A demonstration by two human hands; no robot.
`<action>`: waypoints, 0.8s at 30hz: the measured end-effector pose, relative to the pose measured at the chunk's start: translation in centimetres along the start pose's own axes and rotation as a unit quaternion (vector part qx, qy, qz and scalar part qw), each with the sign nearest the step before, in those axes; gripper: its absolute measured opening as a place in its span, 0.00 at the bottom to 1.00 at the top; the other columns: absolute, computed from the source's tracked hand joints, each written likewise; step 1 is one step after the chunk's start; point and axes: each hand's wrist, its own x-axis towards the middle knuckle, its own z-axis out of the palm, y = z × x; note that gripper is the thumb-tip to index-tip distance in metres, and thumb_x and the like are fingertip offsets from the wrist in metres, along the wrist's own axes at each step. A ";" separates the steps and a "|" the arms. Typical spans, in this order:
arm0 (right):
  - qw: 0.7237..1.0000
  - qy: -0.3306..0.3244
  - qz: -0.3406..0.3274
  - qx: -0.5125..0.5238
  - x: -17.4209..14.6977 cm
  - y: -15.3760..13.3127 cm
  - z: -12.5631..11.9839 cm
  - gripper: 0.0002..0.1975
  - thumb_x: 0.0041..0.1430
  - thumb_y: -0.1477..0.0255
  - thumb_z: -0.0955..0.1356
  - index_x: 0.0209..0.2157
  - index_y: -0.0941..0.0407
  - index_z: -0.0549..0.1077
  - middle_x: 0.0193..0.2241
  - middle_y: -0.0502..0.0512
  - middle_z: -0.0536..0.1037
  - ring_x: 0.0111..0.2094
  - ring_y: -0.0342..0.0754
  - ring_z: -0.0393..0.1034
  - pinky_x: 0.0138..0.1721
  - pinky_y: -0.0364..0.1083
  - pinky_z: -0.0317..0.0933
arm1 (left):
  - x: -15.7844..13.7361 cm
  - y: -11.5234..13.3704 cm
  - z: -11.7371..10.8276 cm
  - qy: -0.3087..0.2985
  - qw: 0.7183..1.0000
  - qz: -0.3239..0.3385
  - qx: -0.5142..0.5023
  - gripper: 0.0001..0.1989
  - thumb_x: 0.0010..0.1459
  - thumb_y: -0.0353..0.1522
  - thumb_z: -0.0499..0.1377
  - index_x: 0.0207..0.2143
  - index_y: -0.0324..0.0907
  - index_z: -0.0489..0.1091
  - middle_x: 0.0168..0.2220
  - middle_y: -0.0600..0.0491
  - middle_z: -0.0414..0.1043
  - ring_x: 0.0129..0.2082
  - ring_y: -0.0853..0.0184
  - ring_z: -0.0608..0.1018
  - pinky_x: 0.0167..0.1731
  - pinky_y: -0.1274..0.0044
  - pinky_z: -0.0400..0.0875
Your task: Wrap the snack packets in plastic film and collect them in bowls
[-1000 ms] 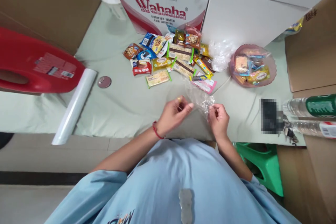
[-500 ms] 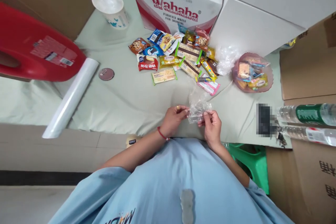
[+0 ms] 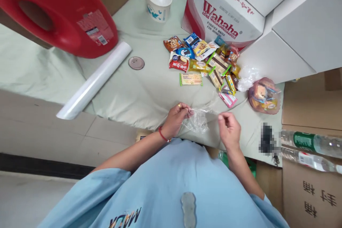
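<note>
A crumpled clear plastic bag hangs between my hands above the front edge of the cloth-covered table. My left hand pinches it at its left end, fingers closed. My right hand is closed as well, holding a thin stretched strand of the bag pulled out to the right. Beyond the hands lies a pile of wrapped snacks, with a pale biscuit packet and a pink-and-white packet at its near side. A pink bowl to the right holds more wrapped snacks.
Left stand a red jug, a plastic film roll and a round badge. A paper cup and a Wahaha carton are at the back. Crumpled plastic lies near the bowl; bottles lie right.
My right hand has moved right, away from my left, drawing out part of the plastic bag. The view has turned, so the tabletop things appear shifted.
</note>
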 end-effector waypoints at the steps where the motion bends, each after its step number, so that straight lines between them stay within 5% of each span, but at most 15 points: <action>1: 0.997 -0.067 -0.026 -0.013 0.2 -0.8 1.0 0.12 0.63 0.58 0.72 0.40 0.51 0.77 0.33 0.52 0.77 0.33 0.49 0.69 0.35 0.47 0.64 | -0.1 -0.1 -0.2 -0.008 1.000 0.010 0.012 0.07 0.52 0.36 0.65 0.31 0.42 0.71 0.32 0.55 0.75 0.35 0.67 0.77 0.42 0.72 0.73; 4: 0.981 -0.176 -0.074 -0.037 0.6 -2.4 4.5 0.15 0.60 0.58 0.74 0.45 0.51 0.78 0.38 0.56 0.79 0.39 0.53 0.71 0.37 0.49 0.66 | -0.2 -0.5 -0.9 -0.003 0.997 0.051 0.050 0.06 0.54 0.36 0.63 0.32 0.43 0.71 0.32 0.54 0.75 0.34 0.67 0.76 0.39 0.74 0.72; 10: 0.981 -0.156 0.019 0.115 1.1 -2.3 7.7 0.10 0.64 0.59 0.70 0.39 0.51 0.78 0.34 0.51 0.80 0.35 0.48 0.71 0.38 0.46 0.66 | 0.1 -0.3 -3.4 0.149 0.986 0.068 0.011 0.04 0.57 0.32 0.58 0.30 0.45 0.65 0.23 0.58 0.64 0.22 0.71 0.65 0.23 0.78 0.59; 19: 0.914 0.019 0.180 0.363 1.3 0.9 4.1 0.15 0.52 0.61 0.77 0.36 0.52 0.73 0.34 0.50 0.79 0.31 0.44 0.69 0.35 0.44 0.65 | 0.0 1.0 -4.9 0.190 0.977 0.091 0.009 0.11 0.58 0.37 0.62 0.38 0.45 0.62 0.27 0.61 0.65 0.18 0.77 0.64 0.18 0.82 0.56; 22: 0.922 0.050 0.200 0.328 0.4 4.4 1.6 0.16 0.51 0.60 0.78 0.35 0.53 0.74 0.31 0.48 0.77 0.29 0.43 0.68 0.35 0.43 0.64 | -0.4 0.7 -5.7 0.183 0.975 0.101 0.072 0.11 0.58 0.39 0.63 0.37 0.45 0.65 0.26 0.60 0.66 0.19 0.75 0.65 0.18 0.82 0.55; 24: 0.948 0.011 0.199 0.248 -0.3 6.6 -0.4 0.16 0.53 0.57 0.77 0.34 0.53 0.75 0.29 0.48 0.78 0.29 0.43 0.68 0.36 0.44 0.65 | -0.9 0.8 -6.4 0.156 0.973 0.090 0.142 0.11 0.58 0.40 0.63 0.37 0.44 0.67 0.24 0.60 0.66 0.19 0.74 0.64 0.19 0.80 0.56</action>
